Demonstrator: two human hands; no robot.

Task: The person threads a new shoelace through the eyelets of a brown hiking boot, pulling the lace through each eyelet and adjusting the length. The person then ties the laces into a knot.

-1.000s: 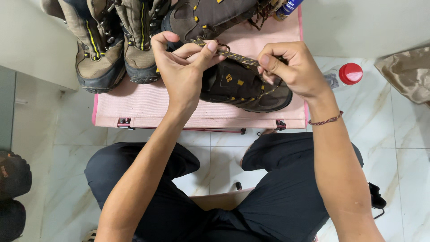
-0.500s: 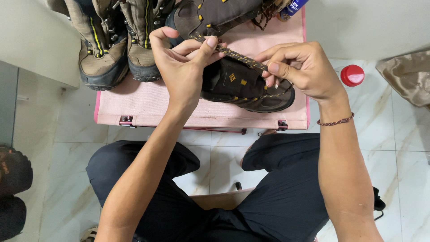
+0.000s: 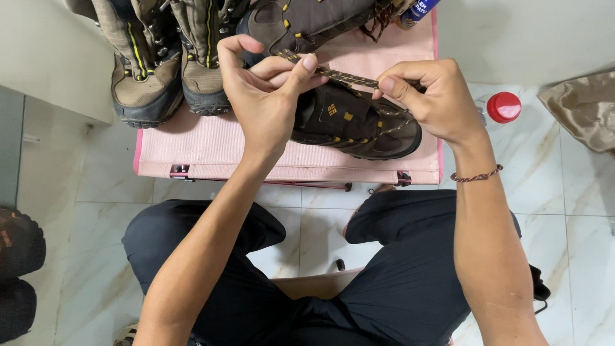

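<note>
You hold the shoelace tight between both hands, just above the dark shoe. It runs sideways, tilting a little down to your right. Your left hand pinches one end, and your right hand pinches the other. The shoe lies on the pink mat, with two tan boots to its left.

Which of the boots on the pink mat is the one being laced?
The dark brown boot under both hands, its lace stretched between them; the two tan boots stand untouched at left.
</note>
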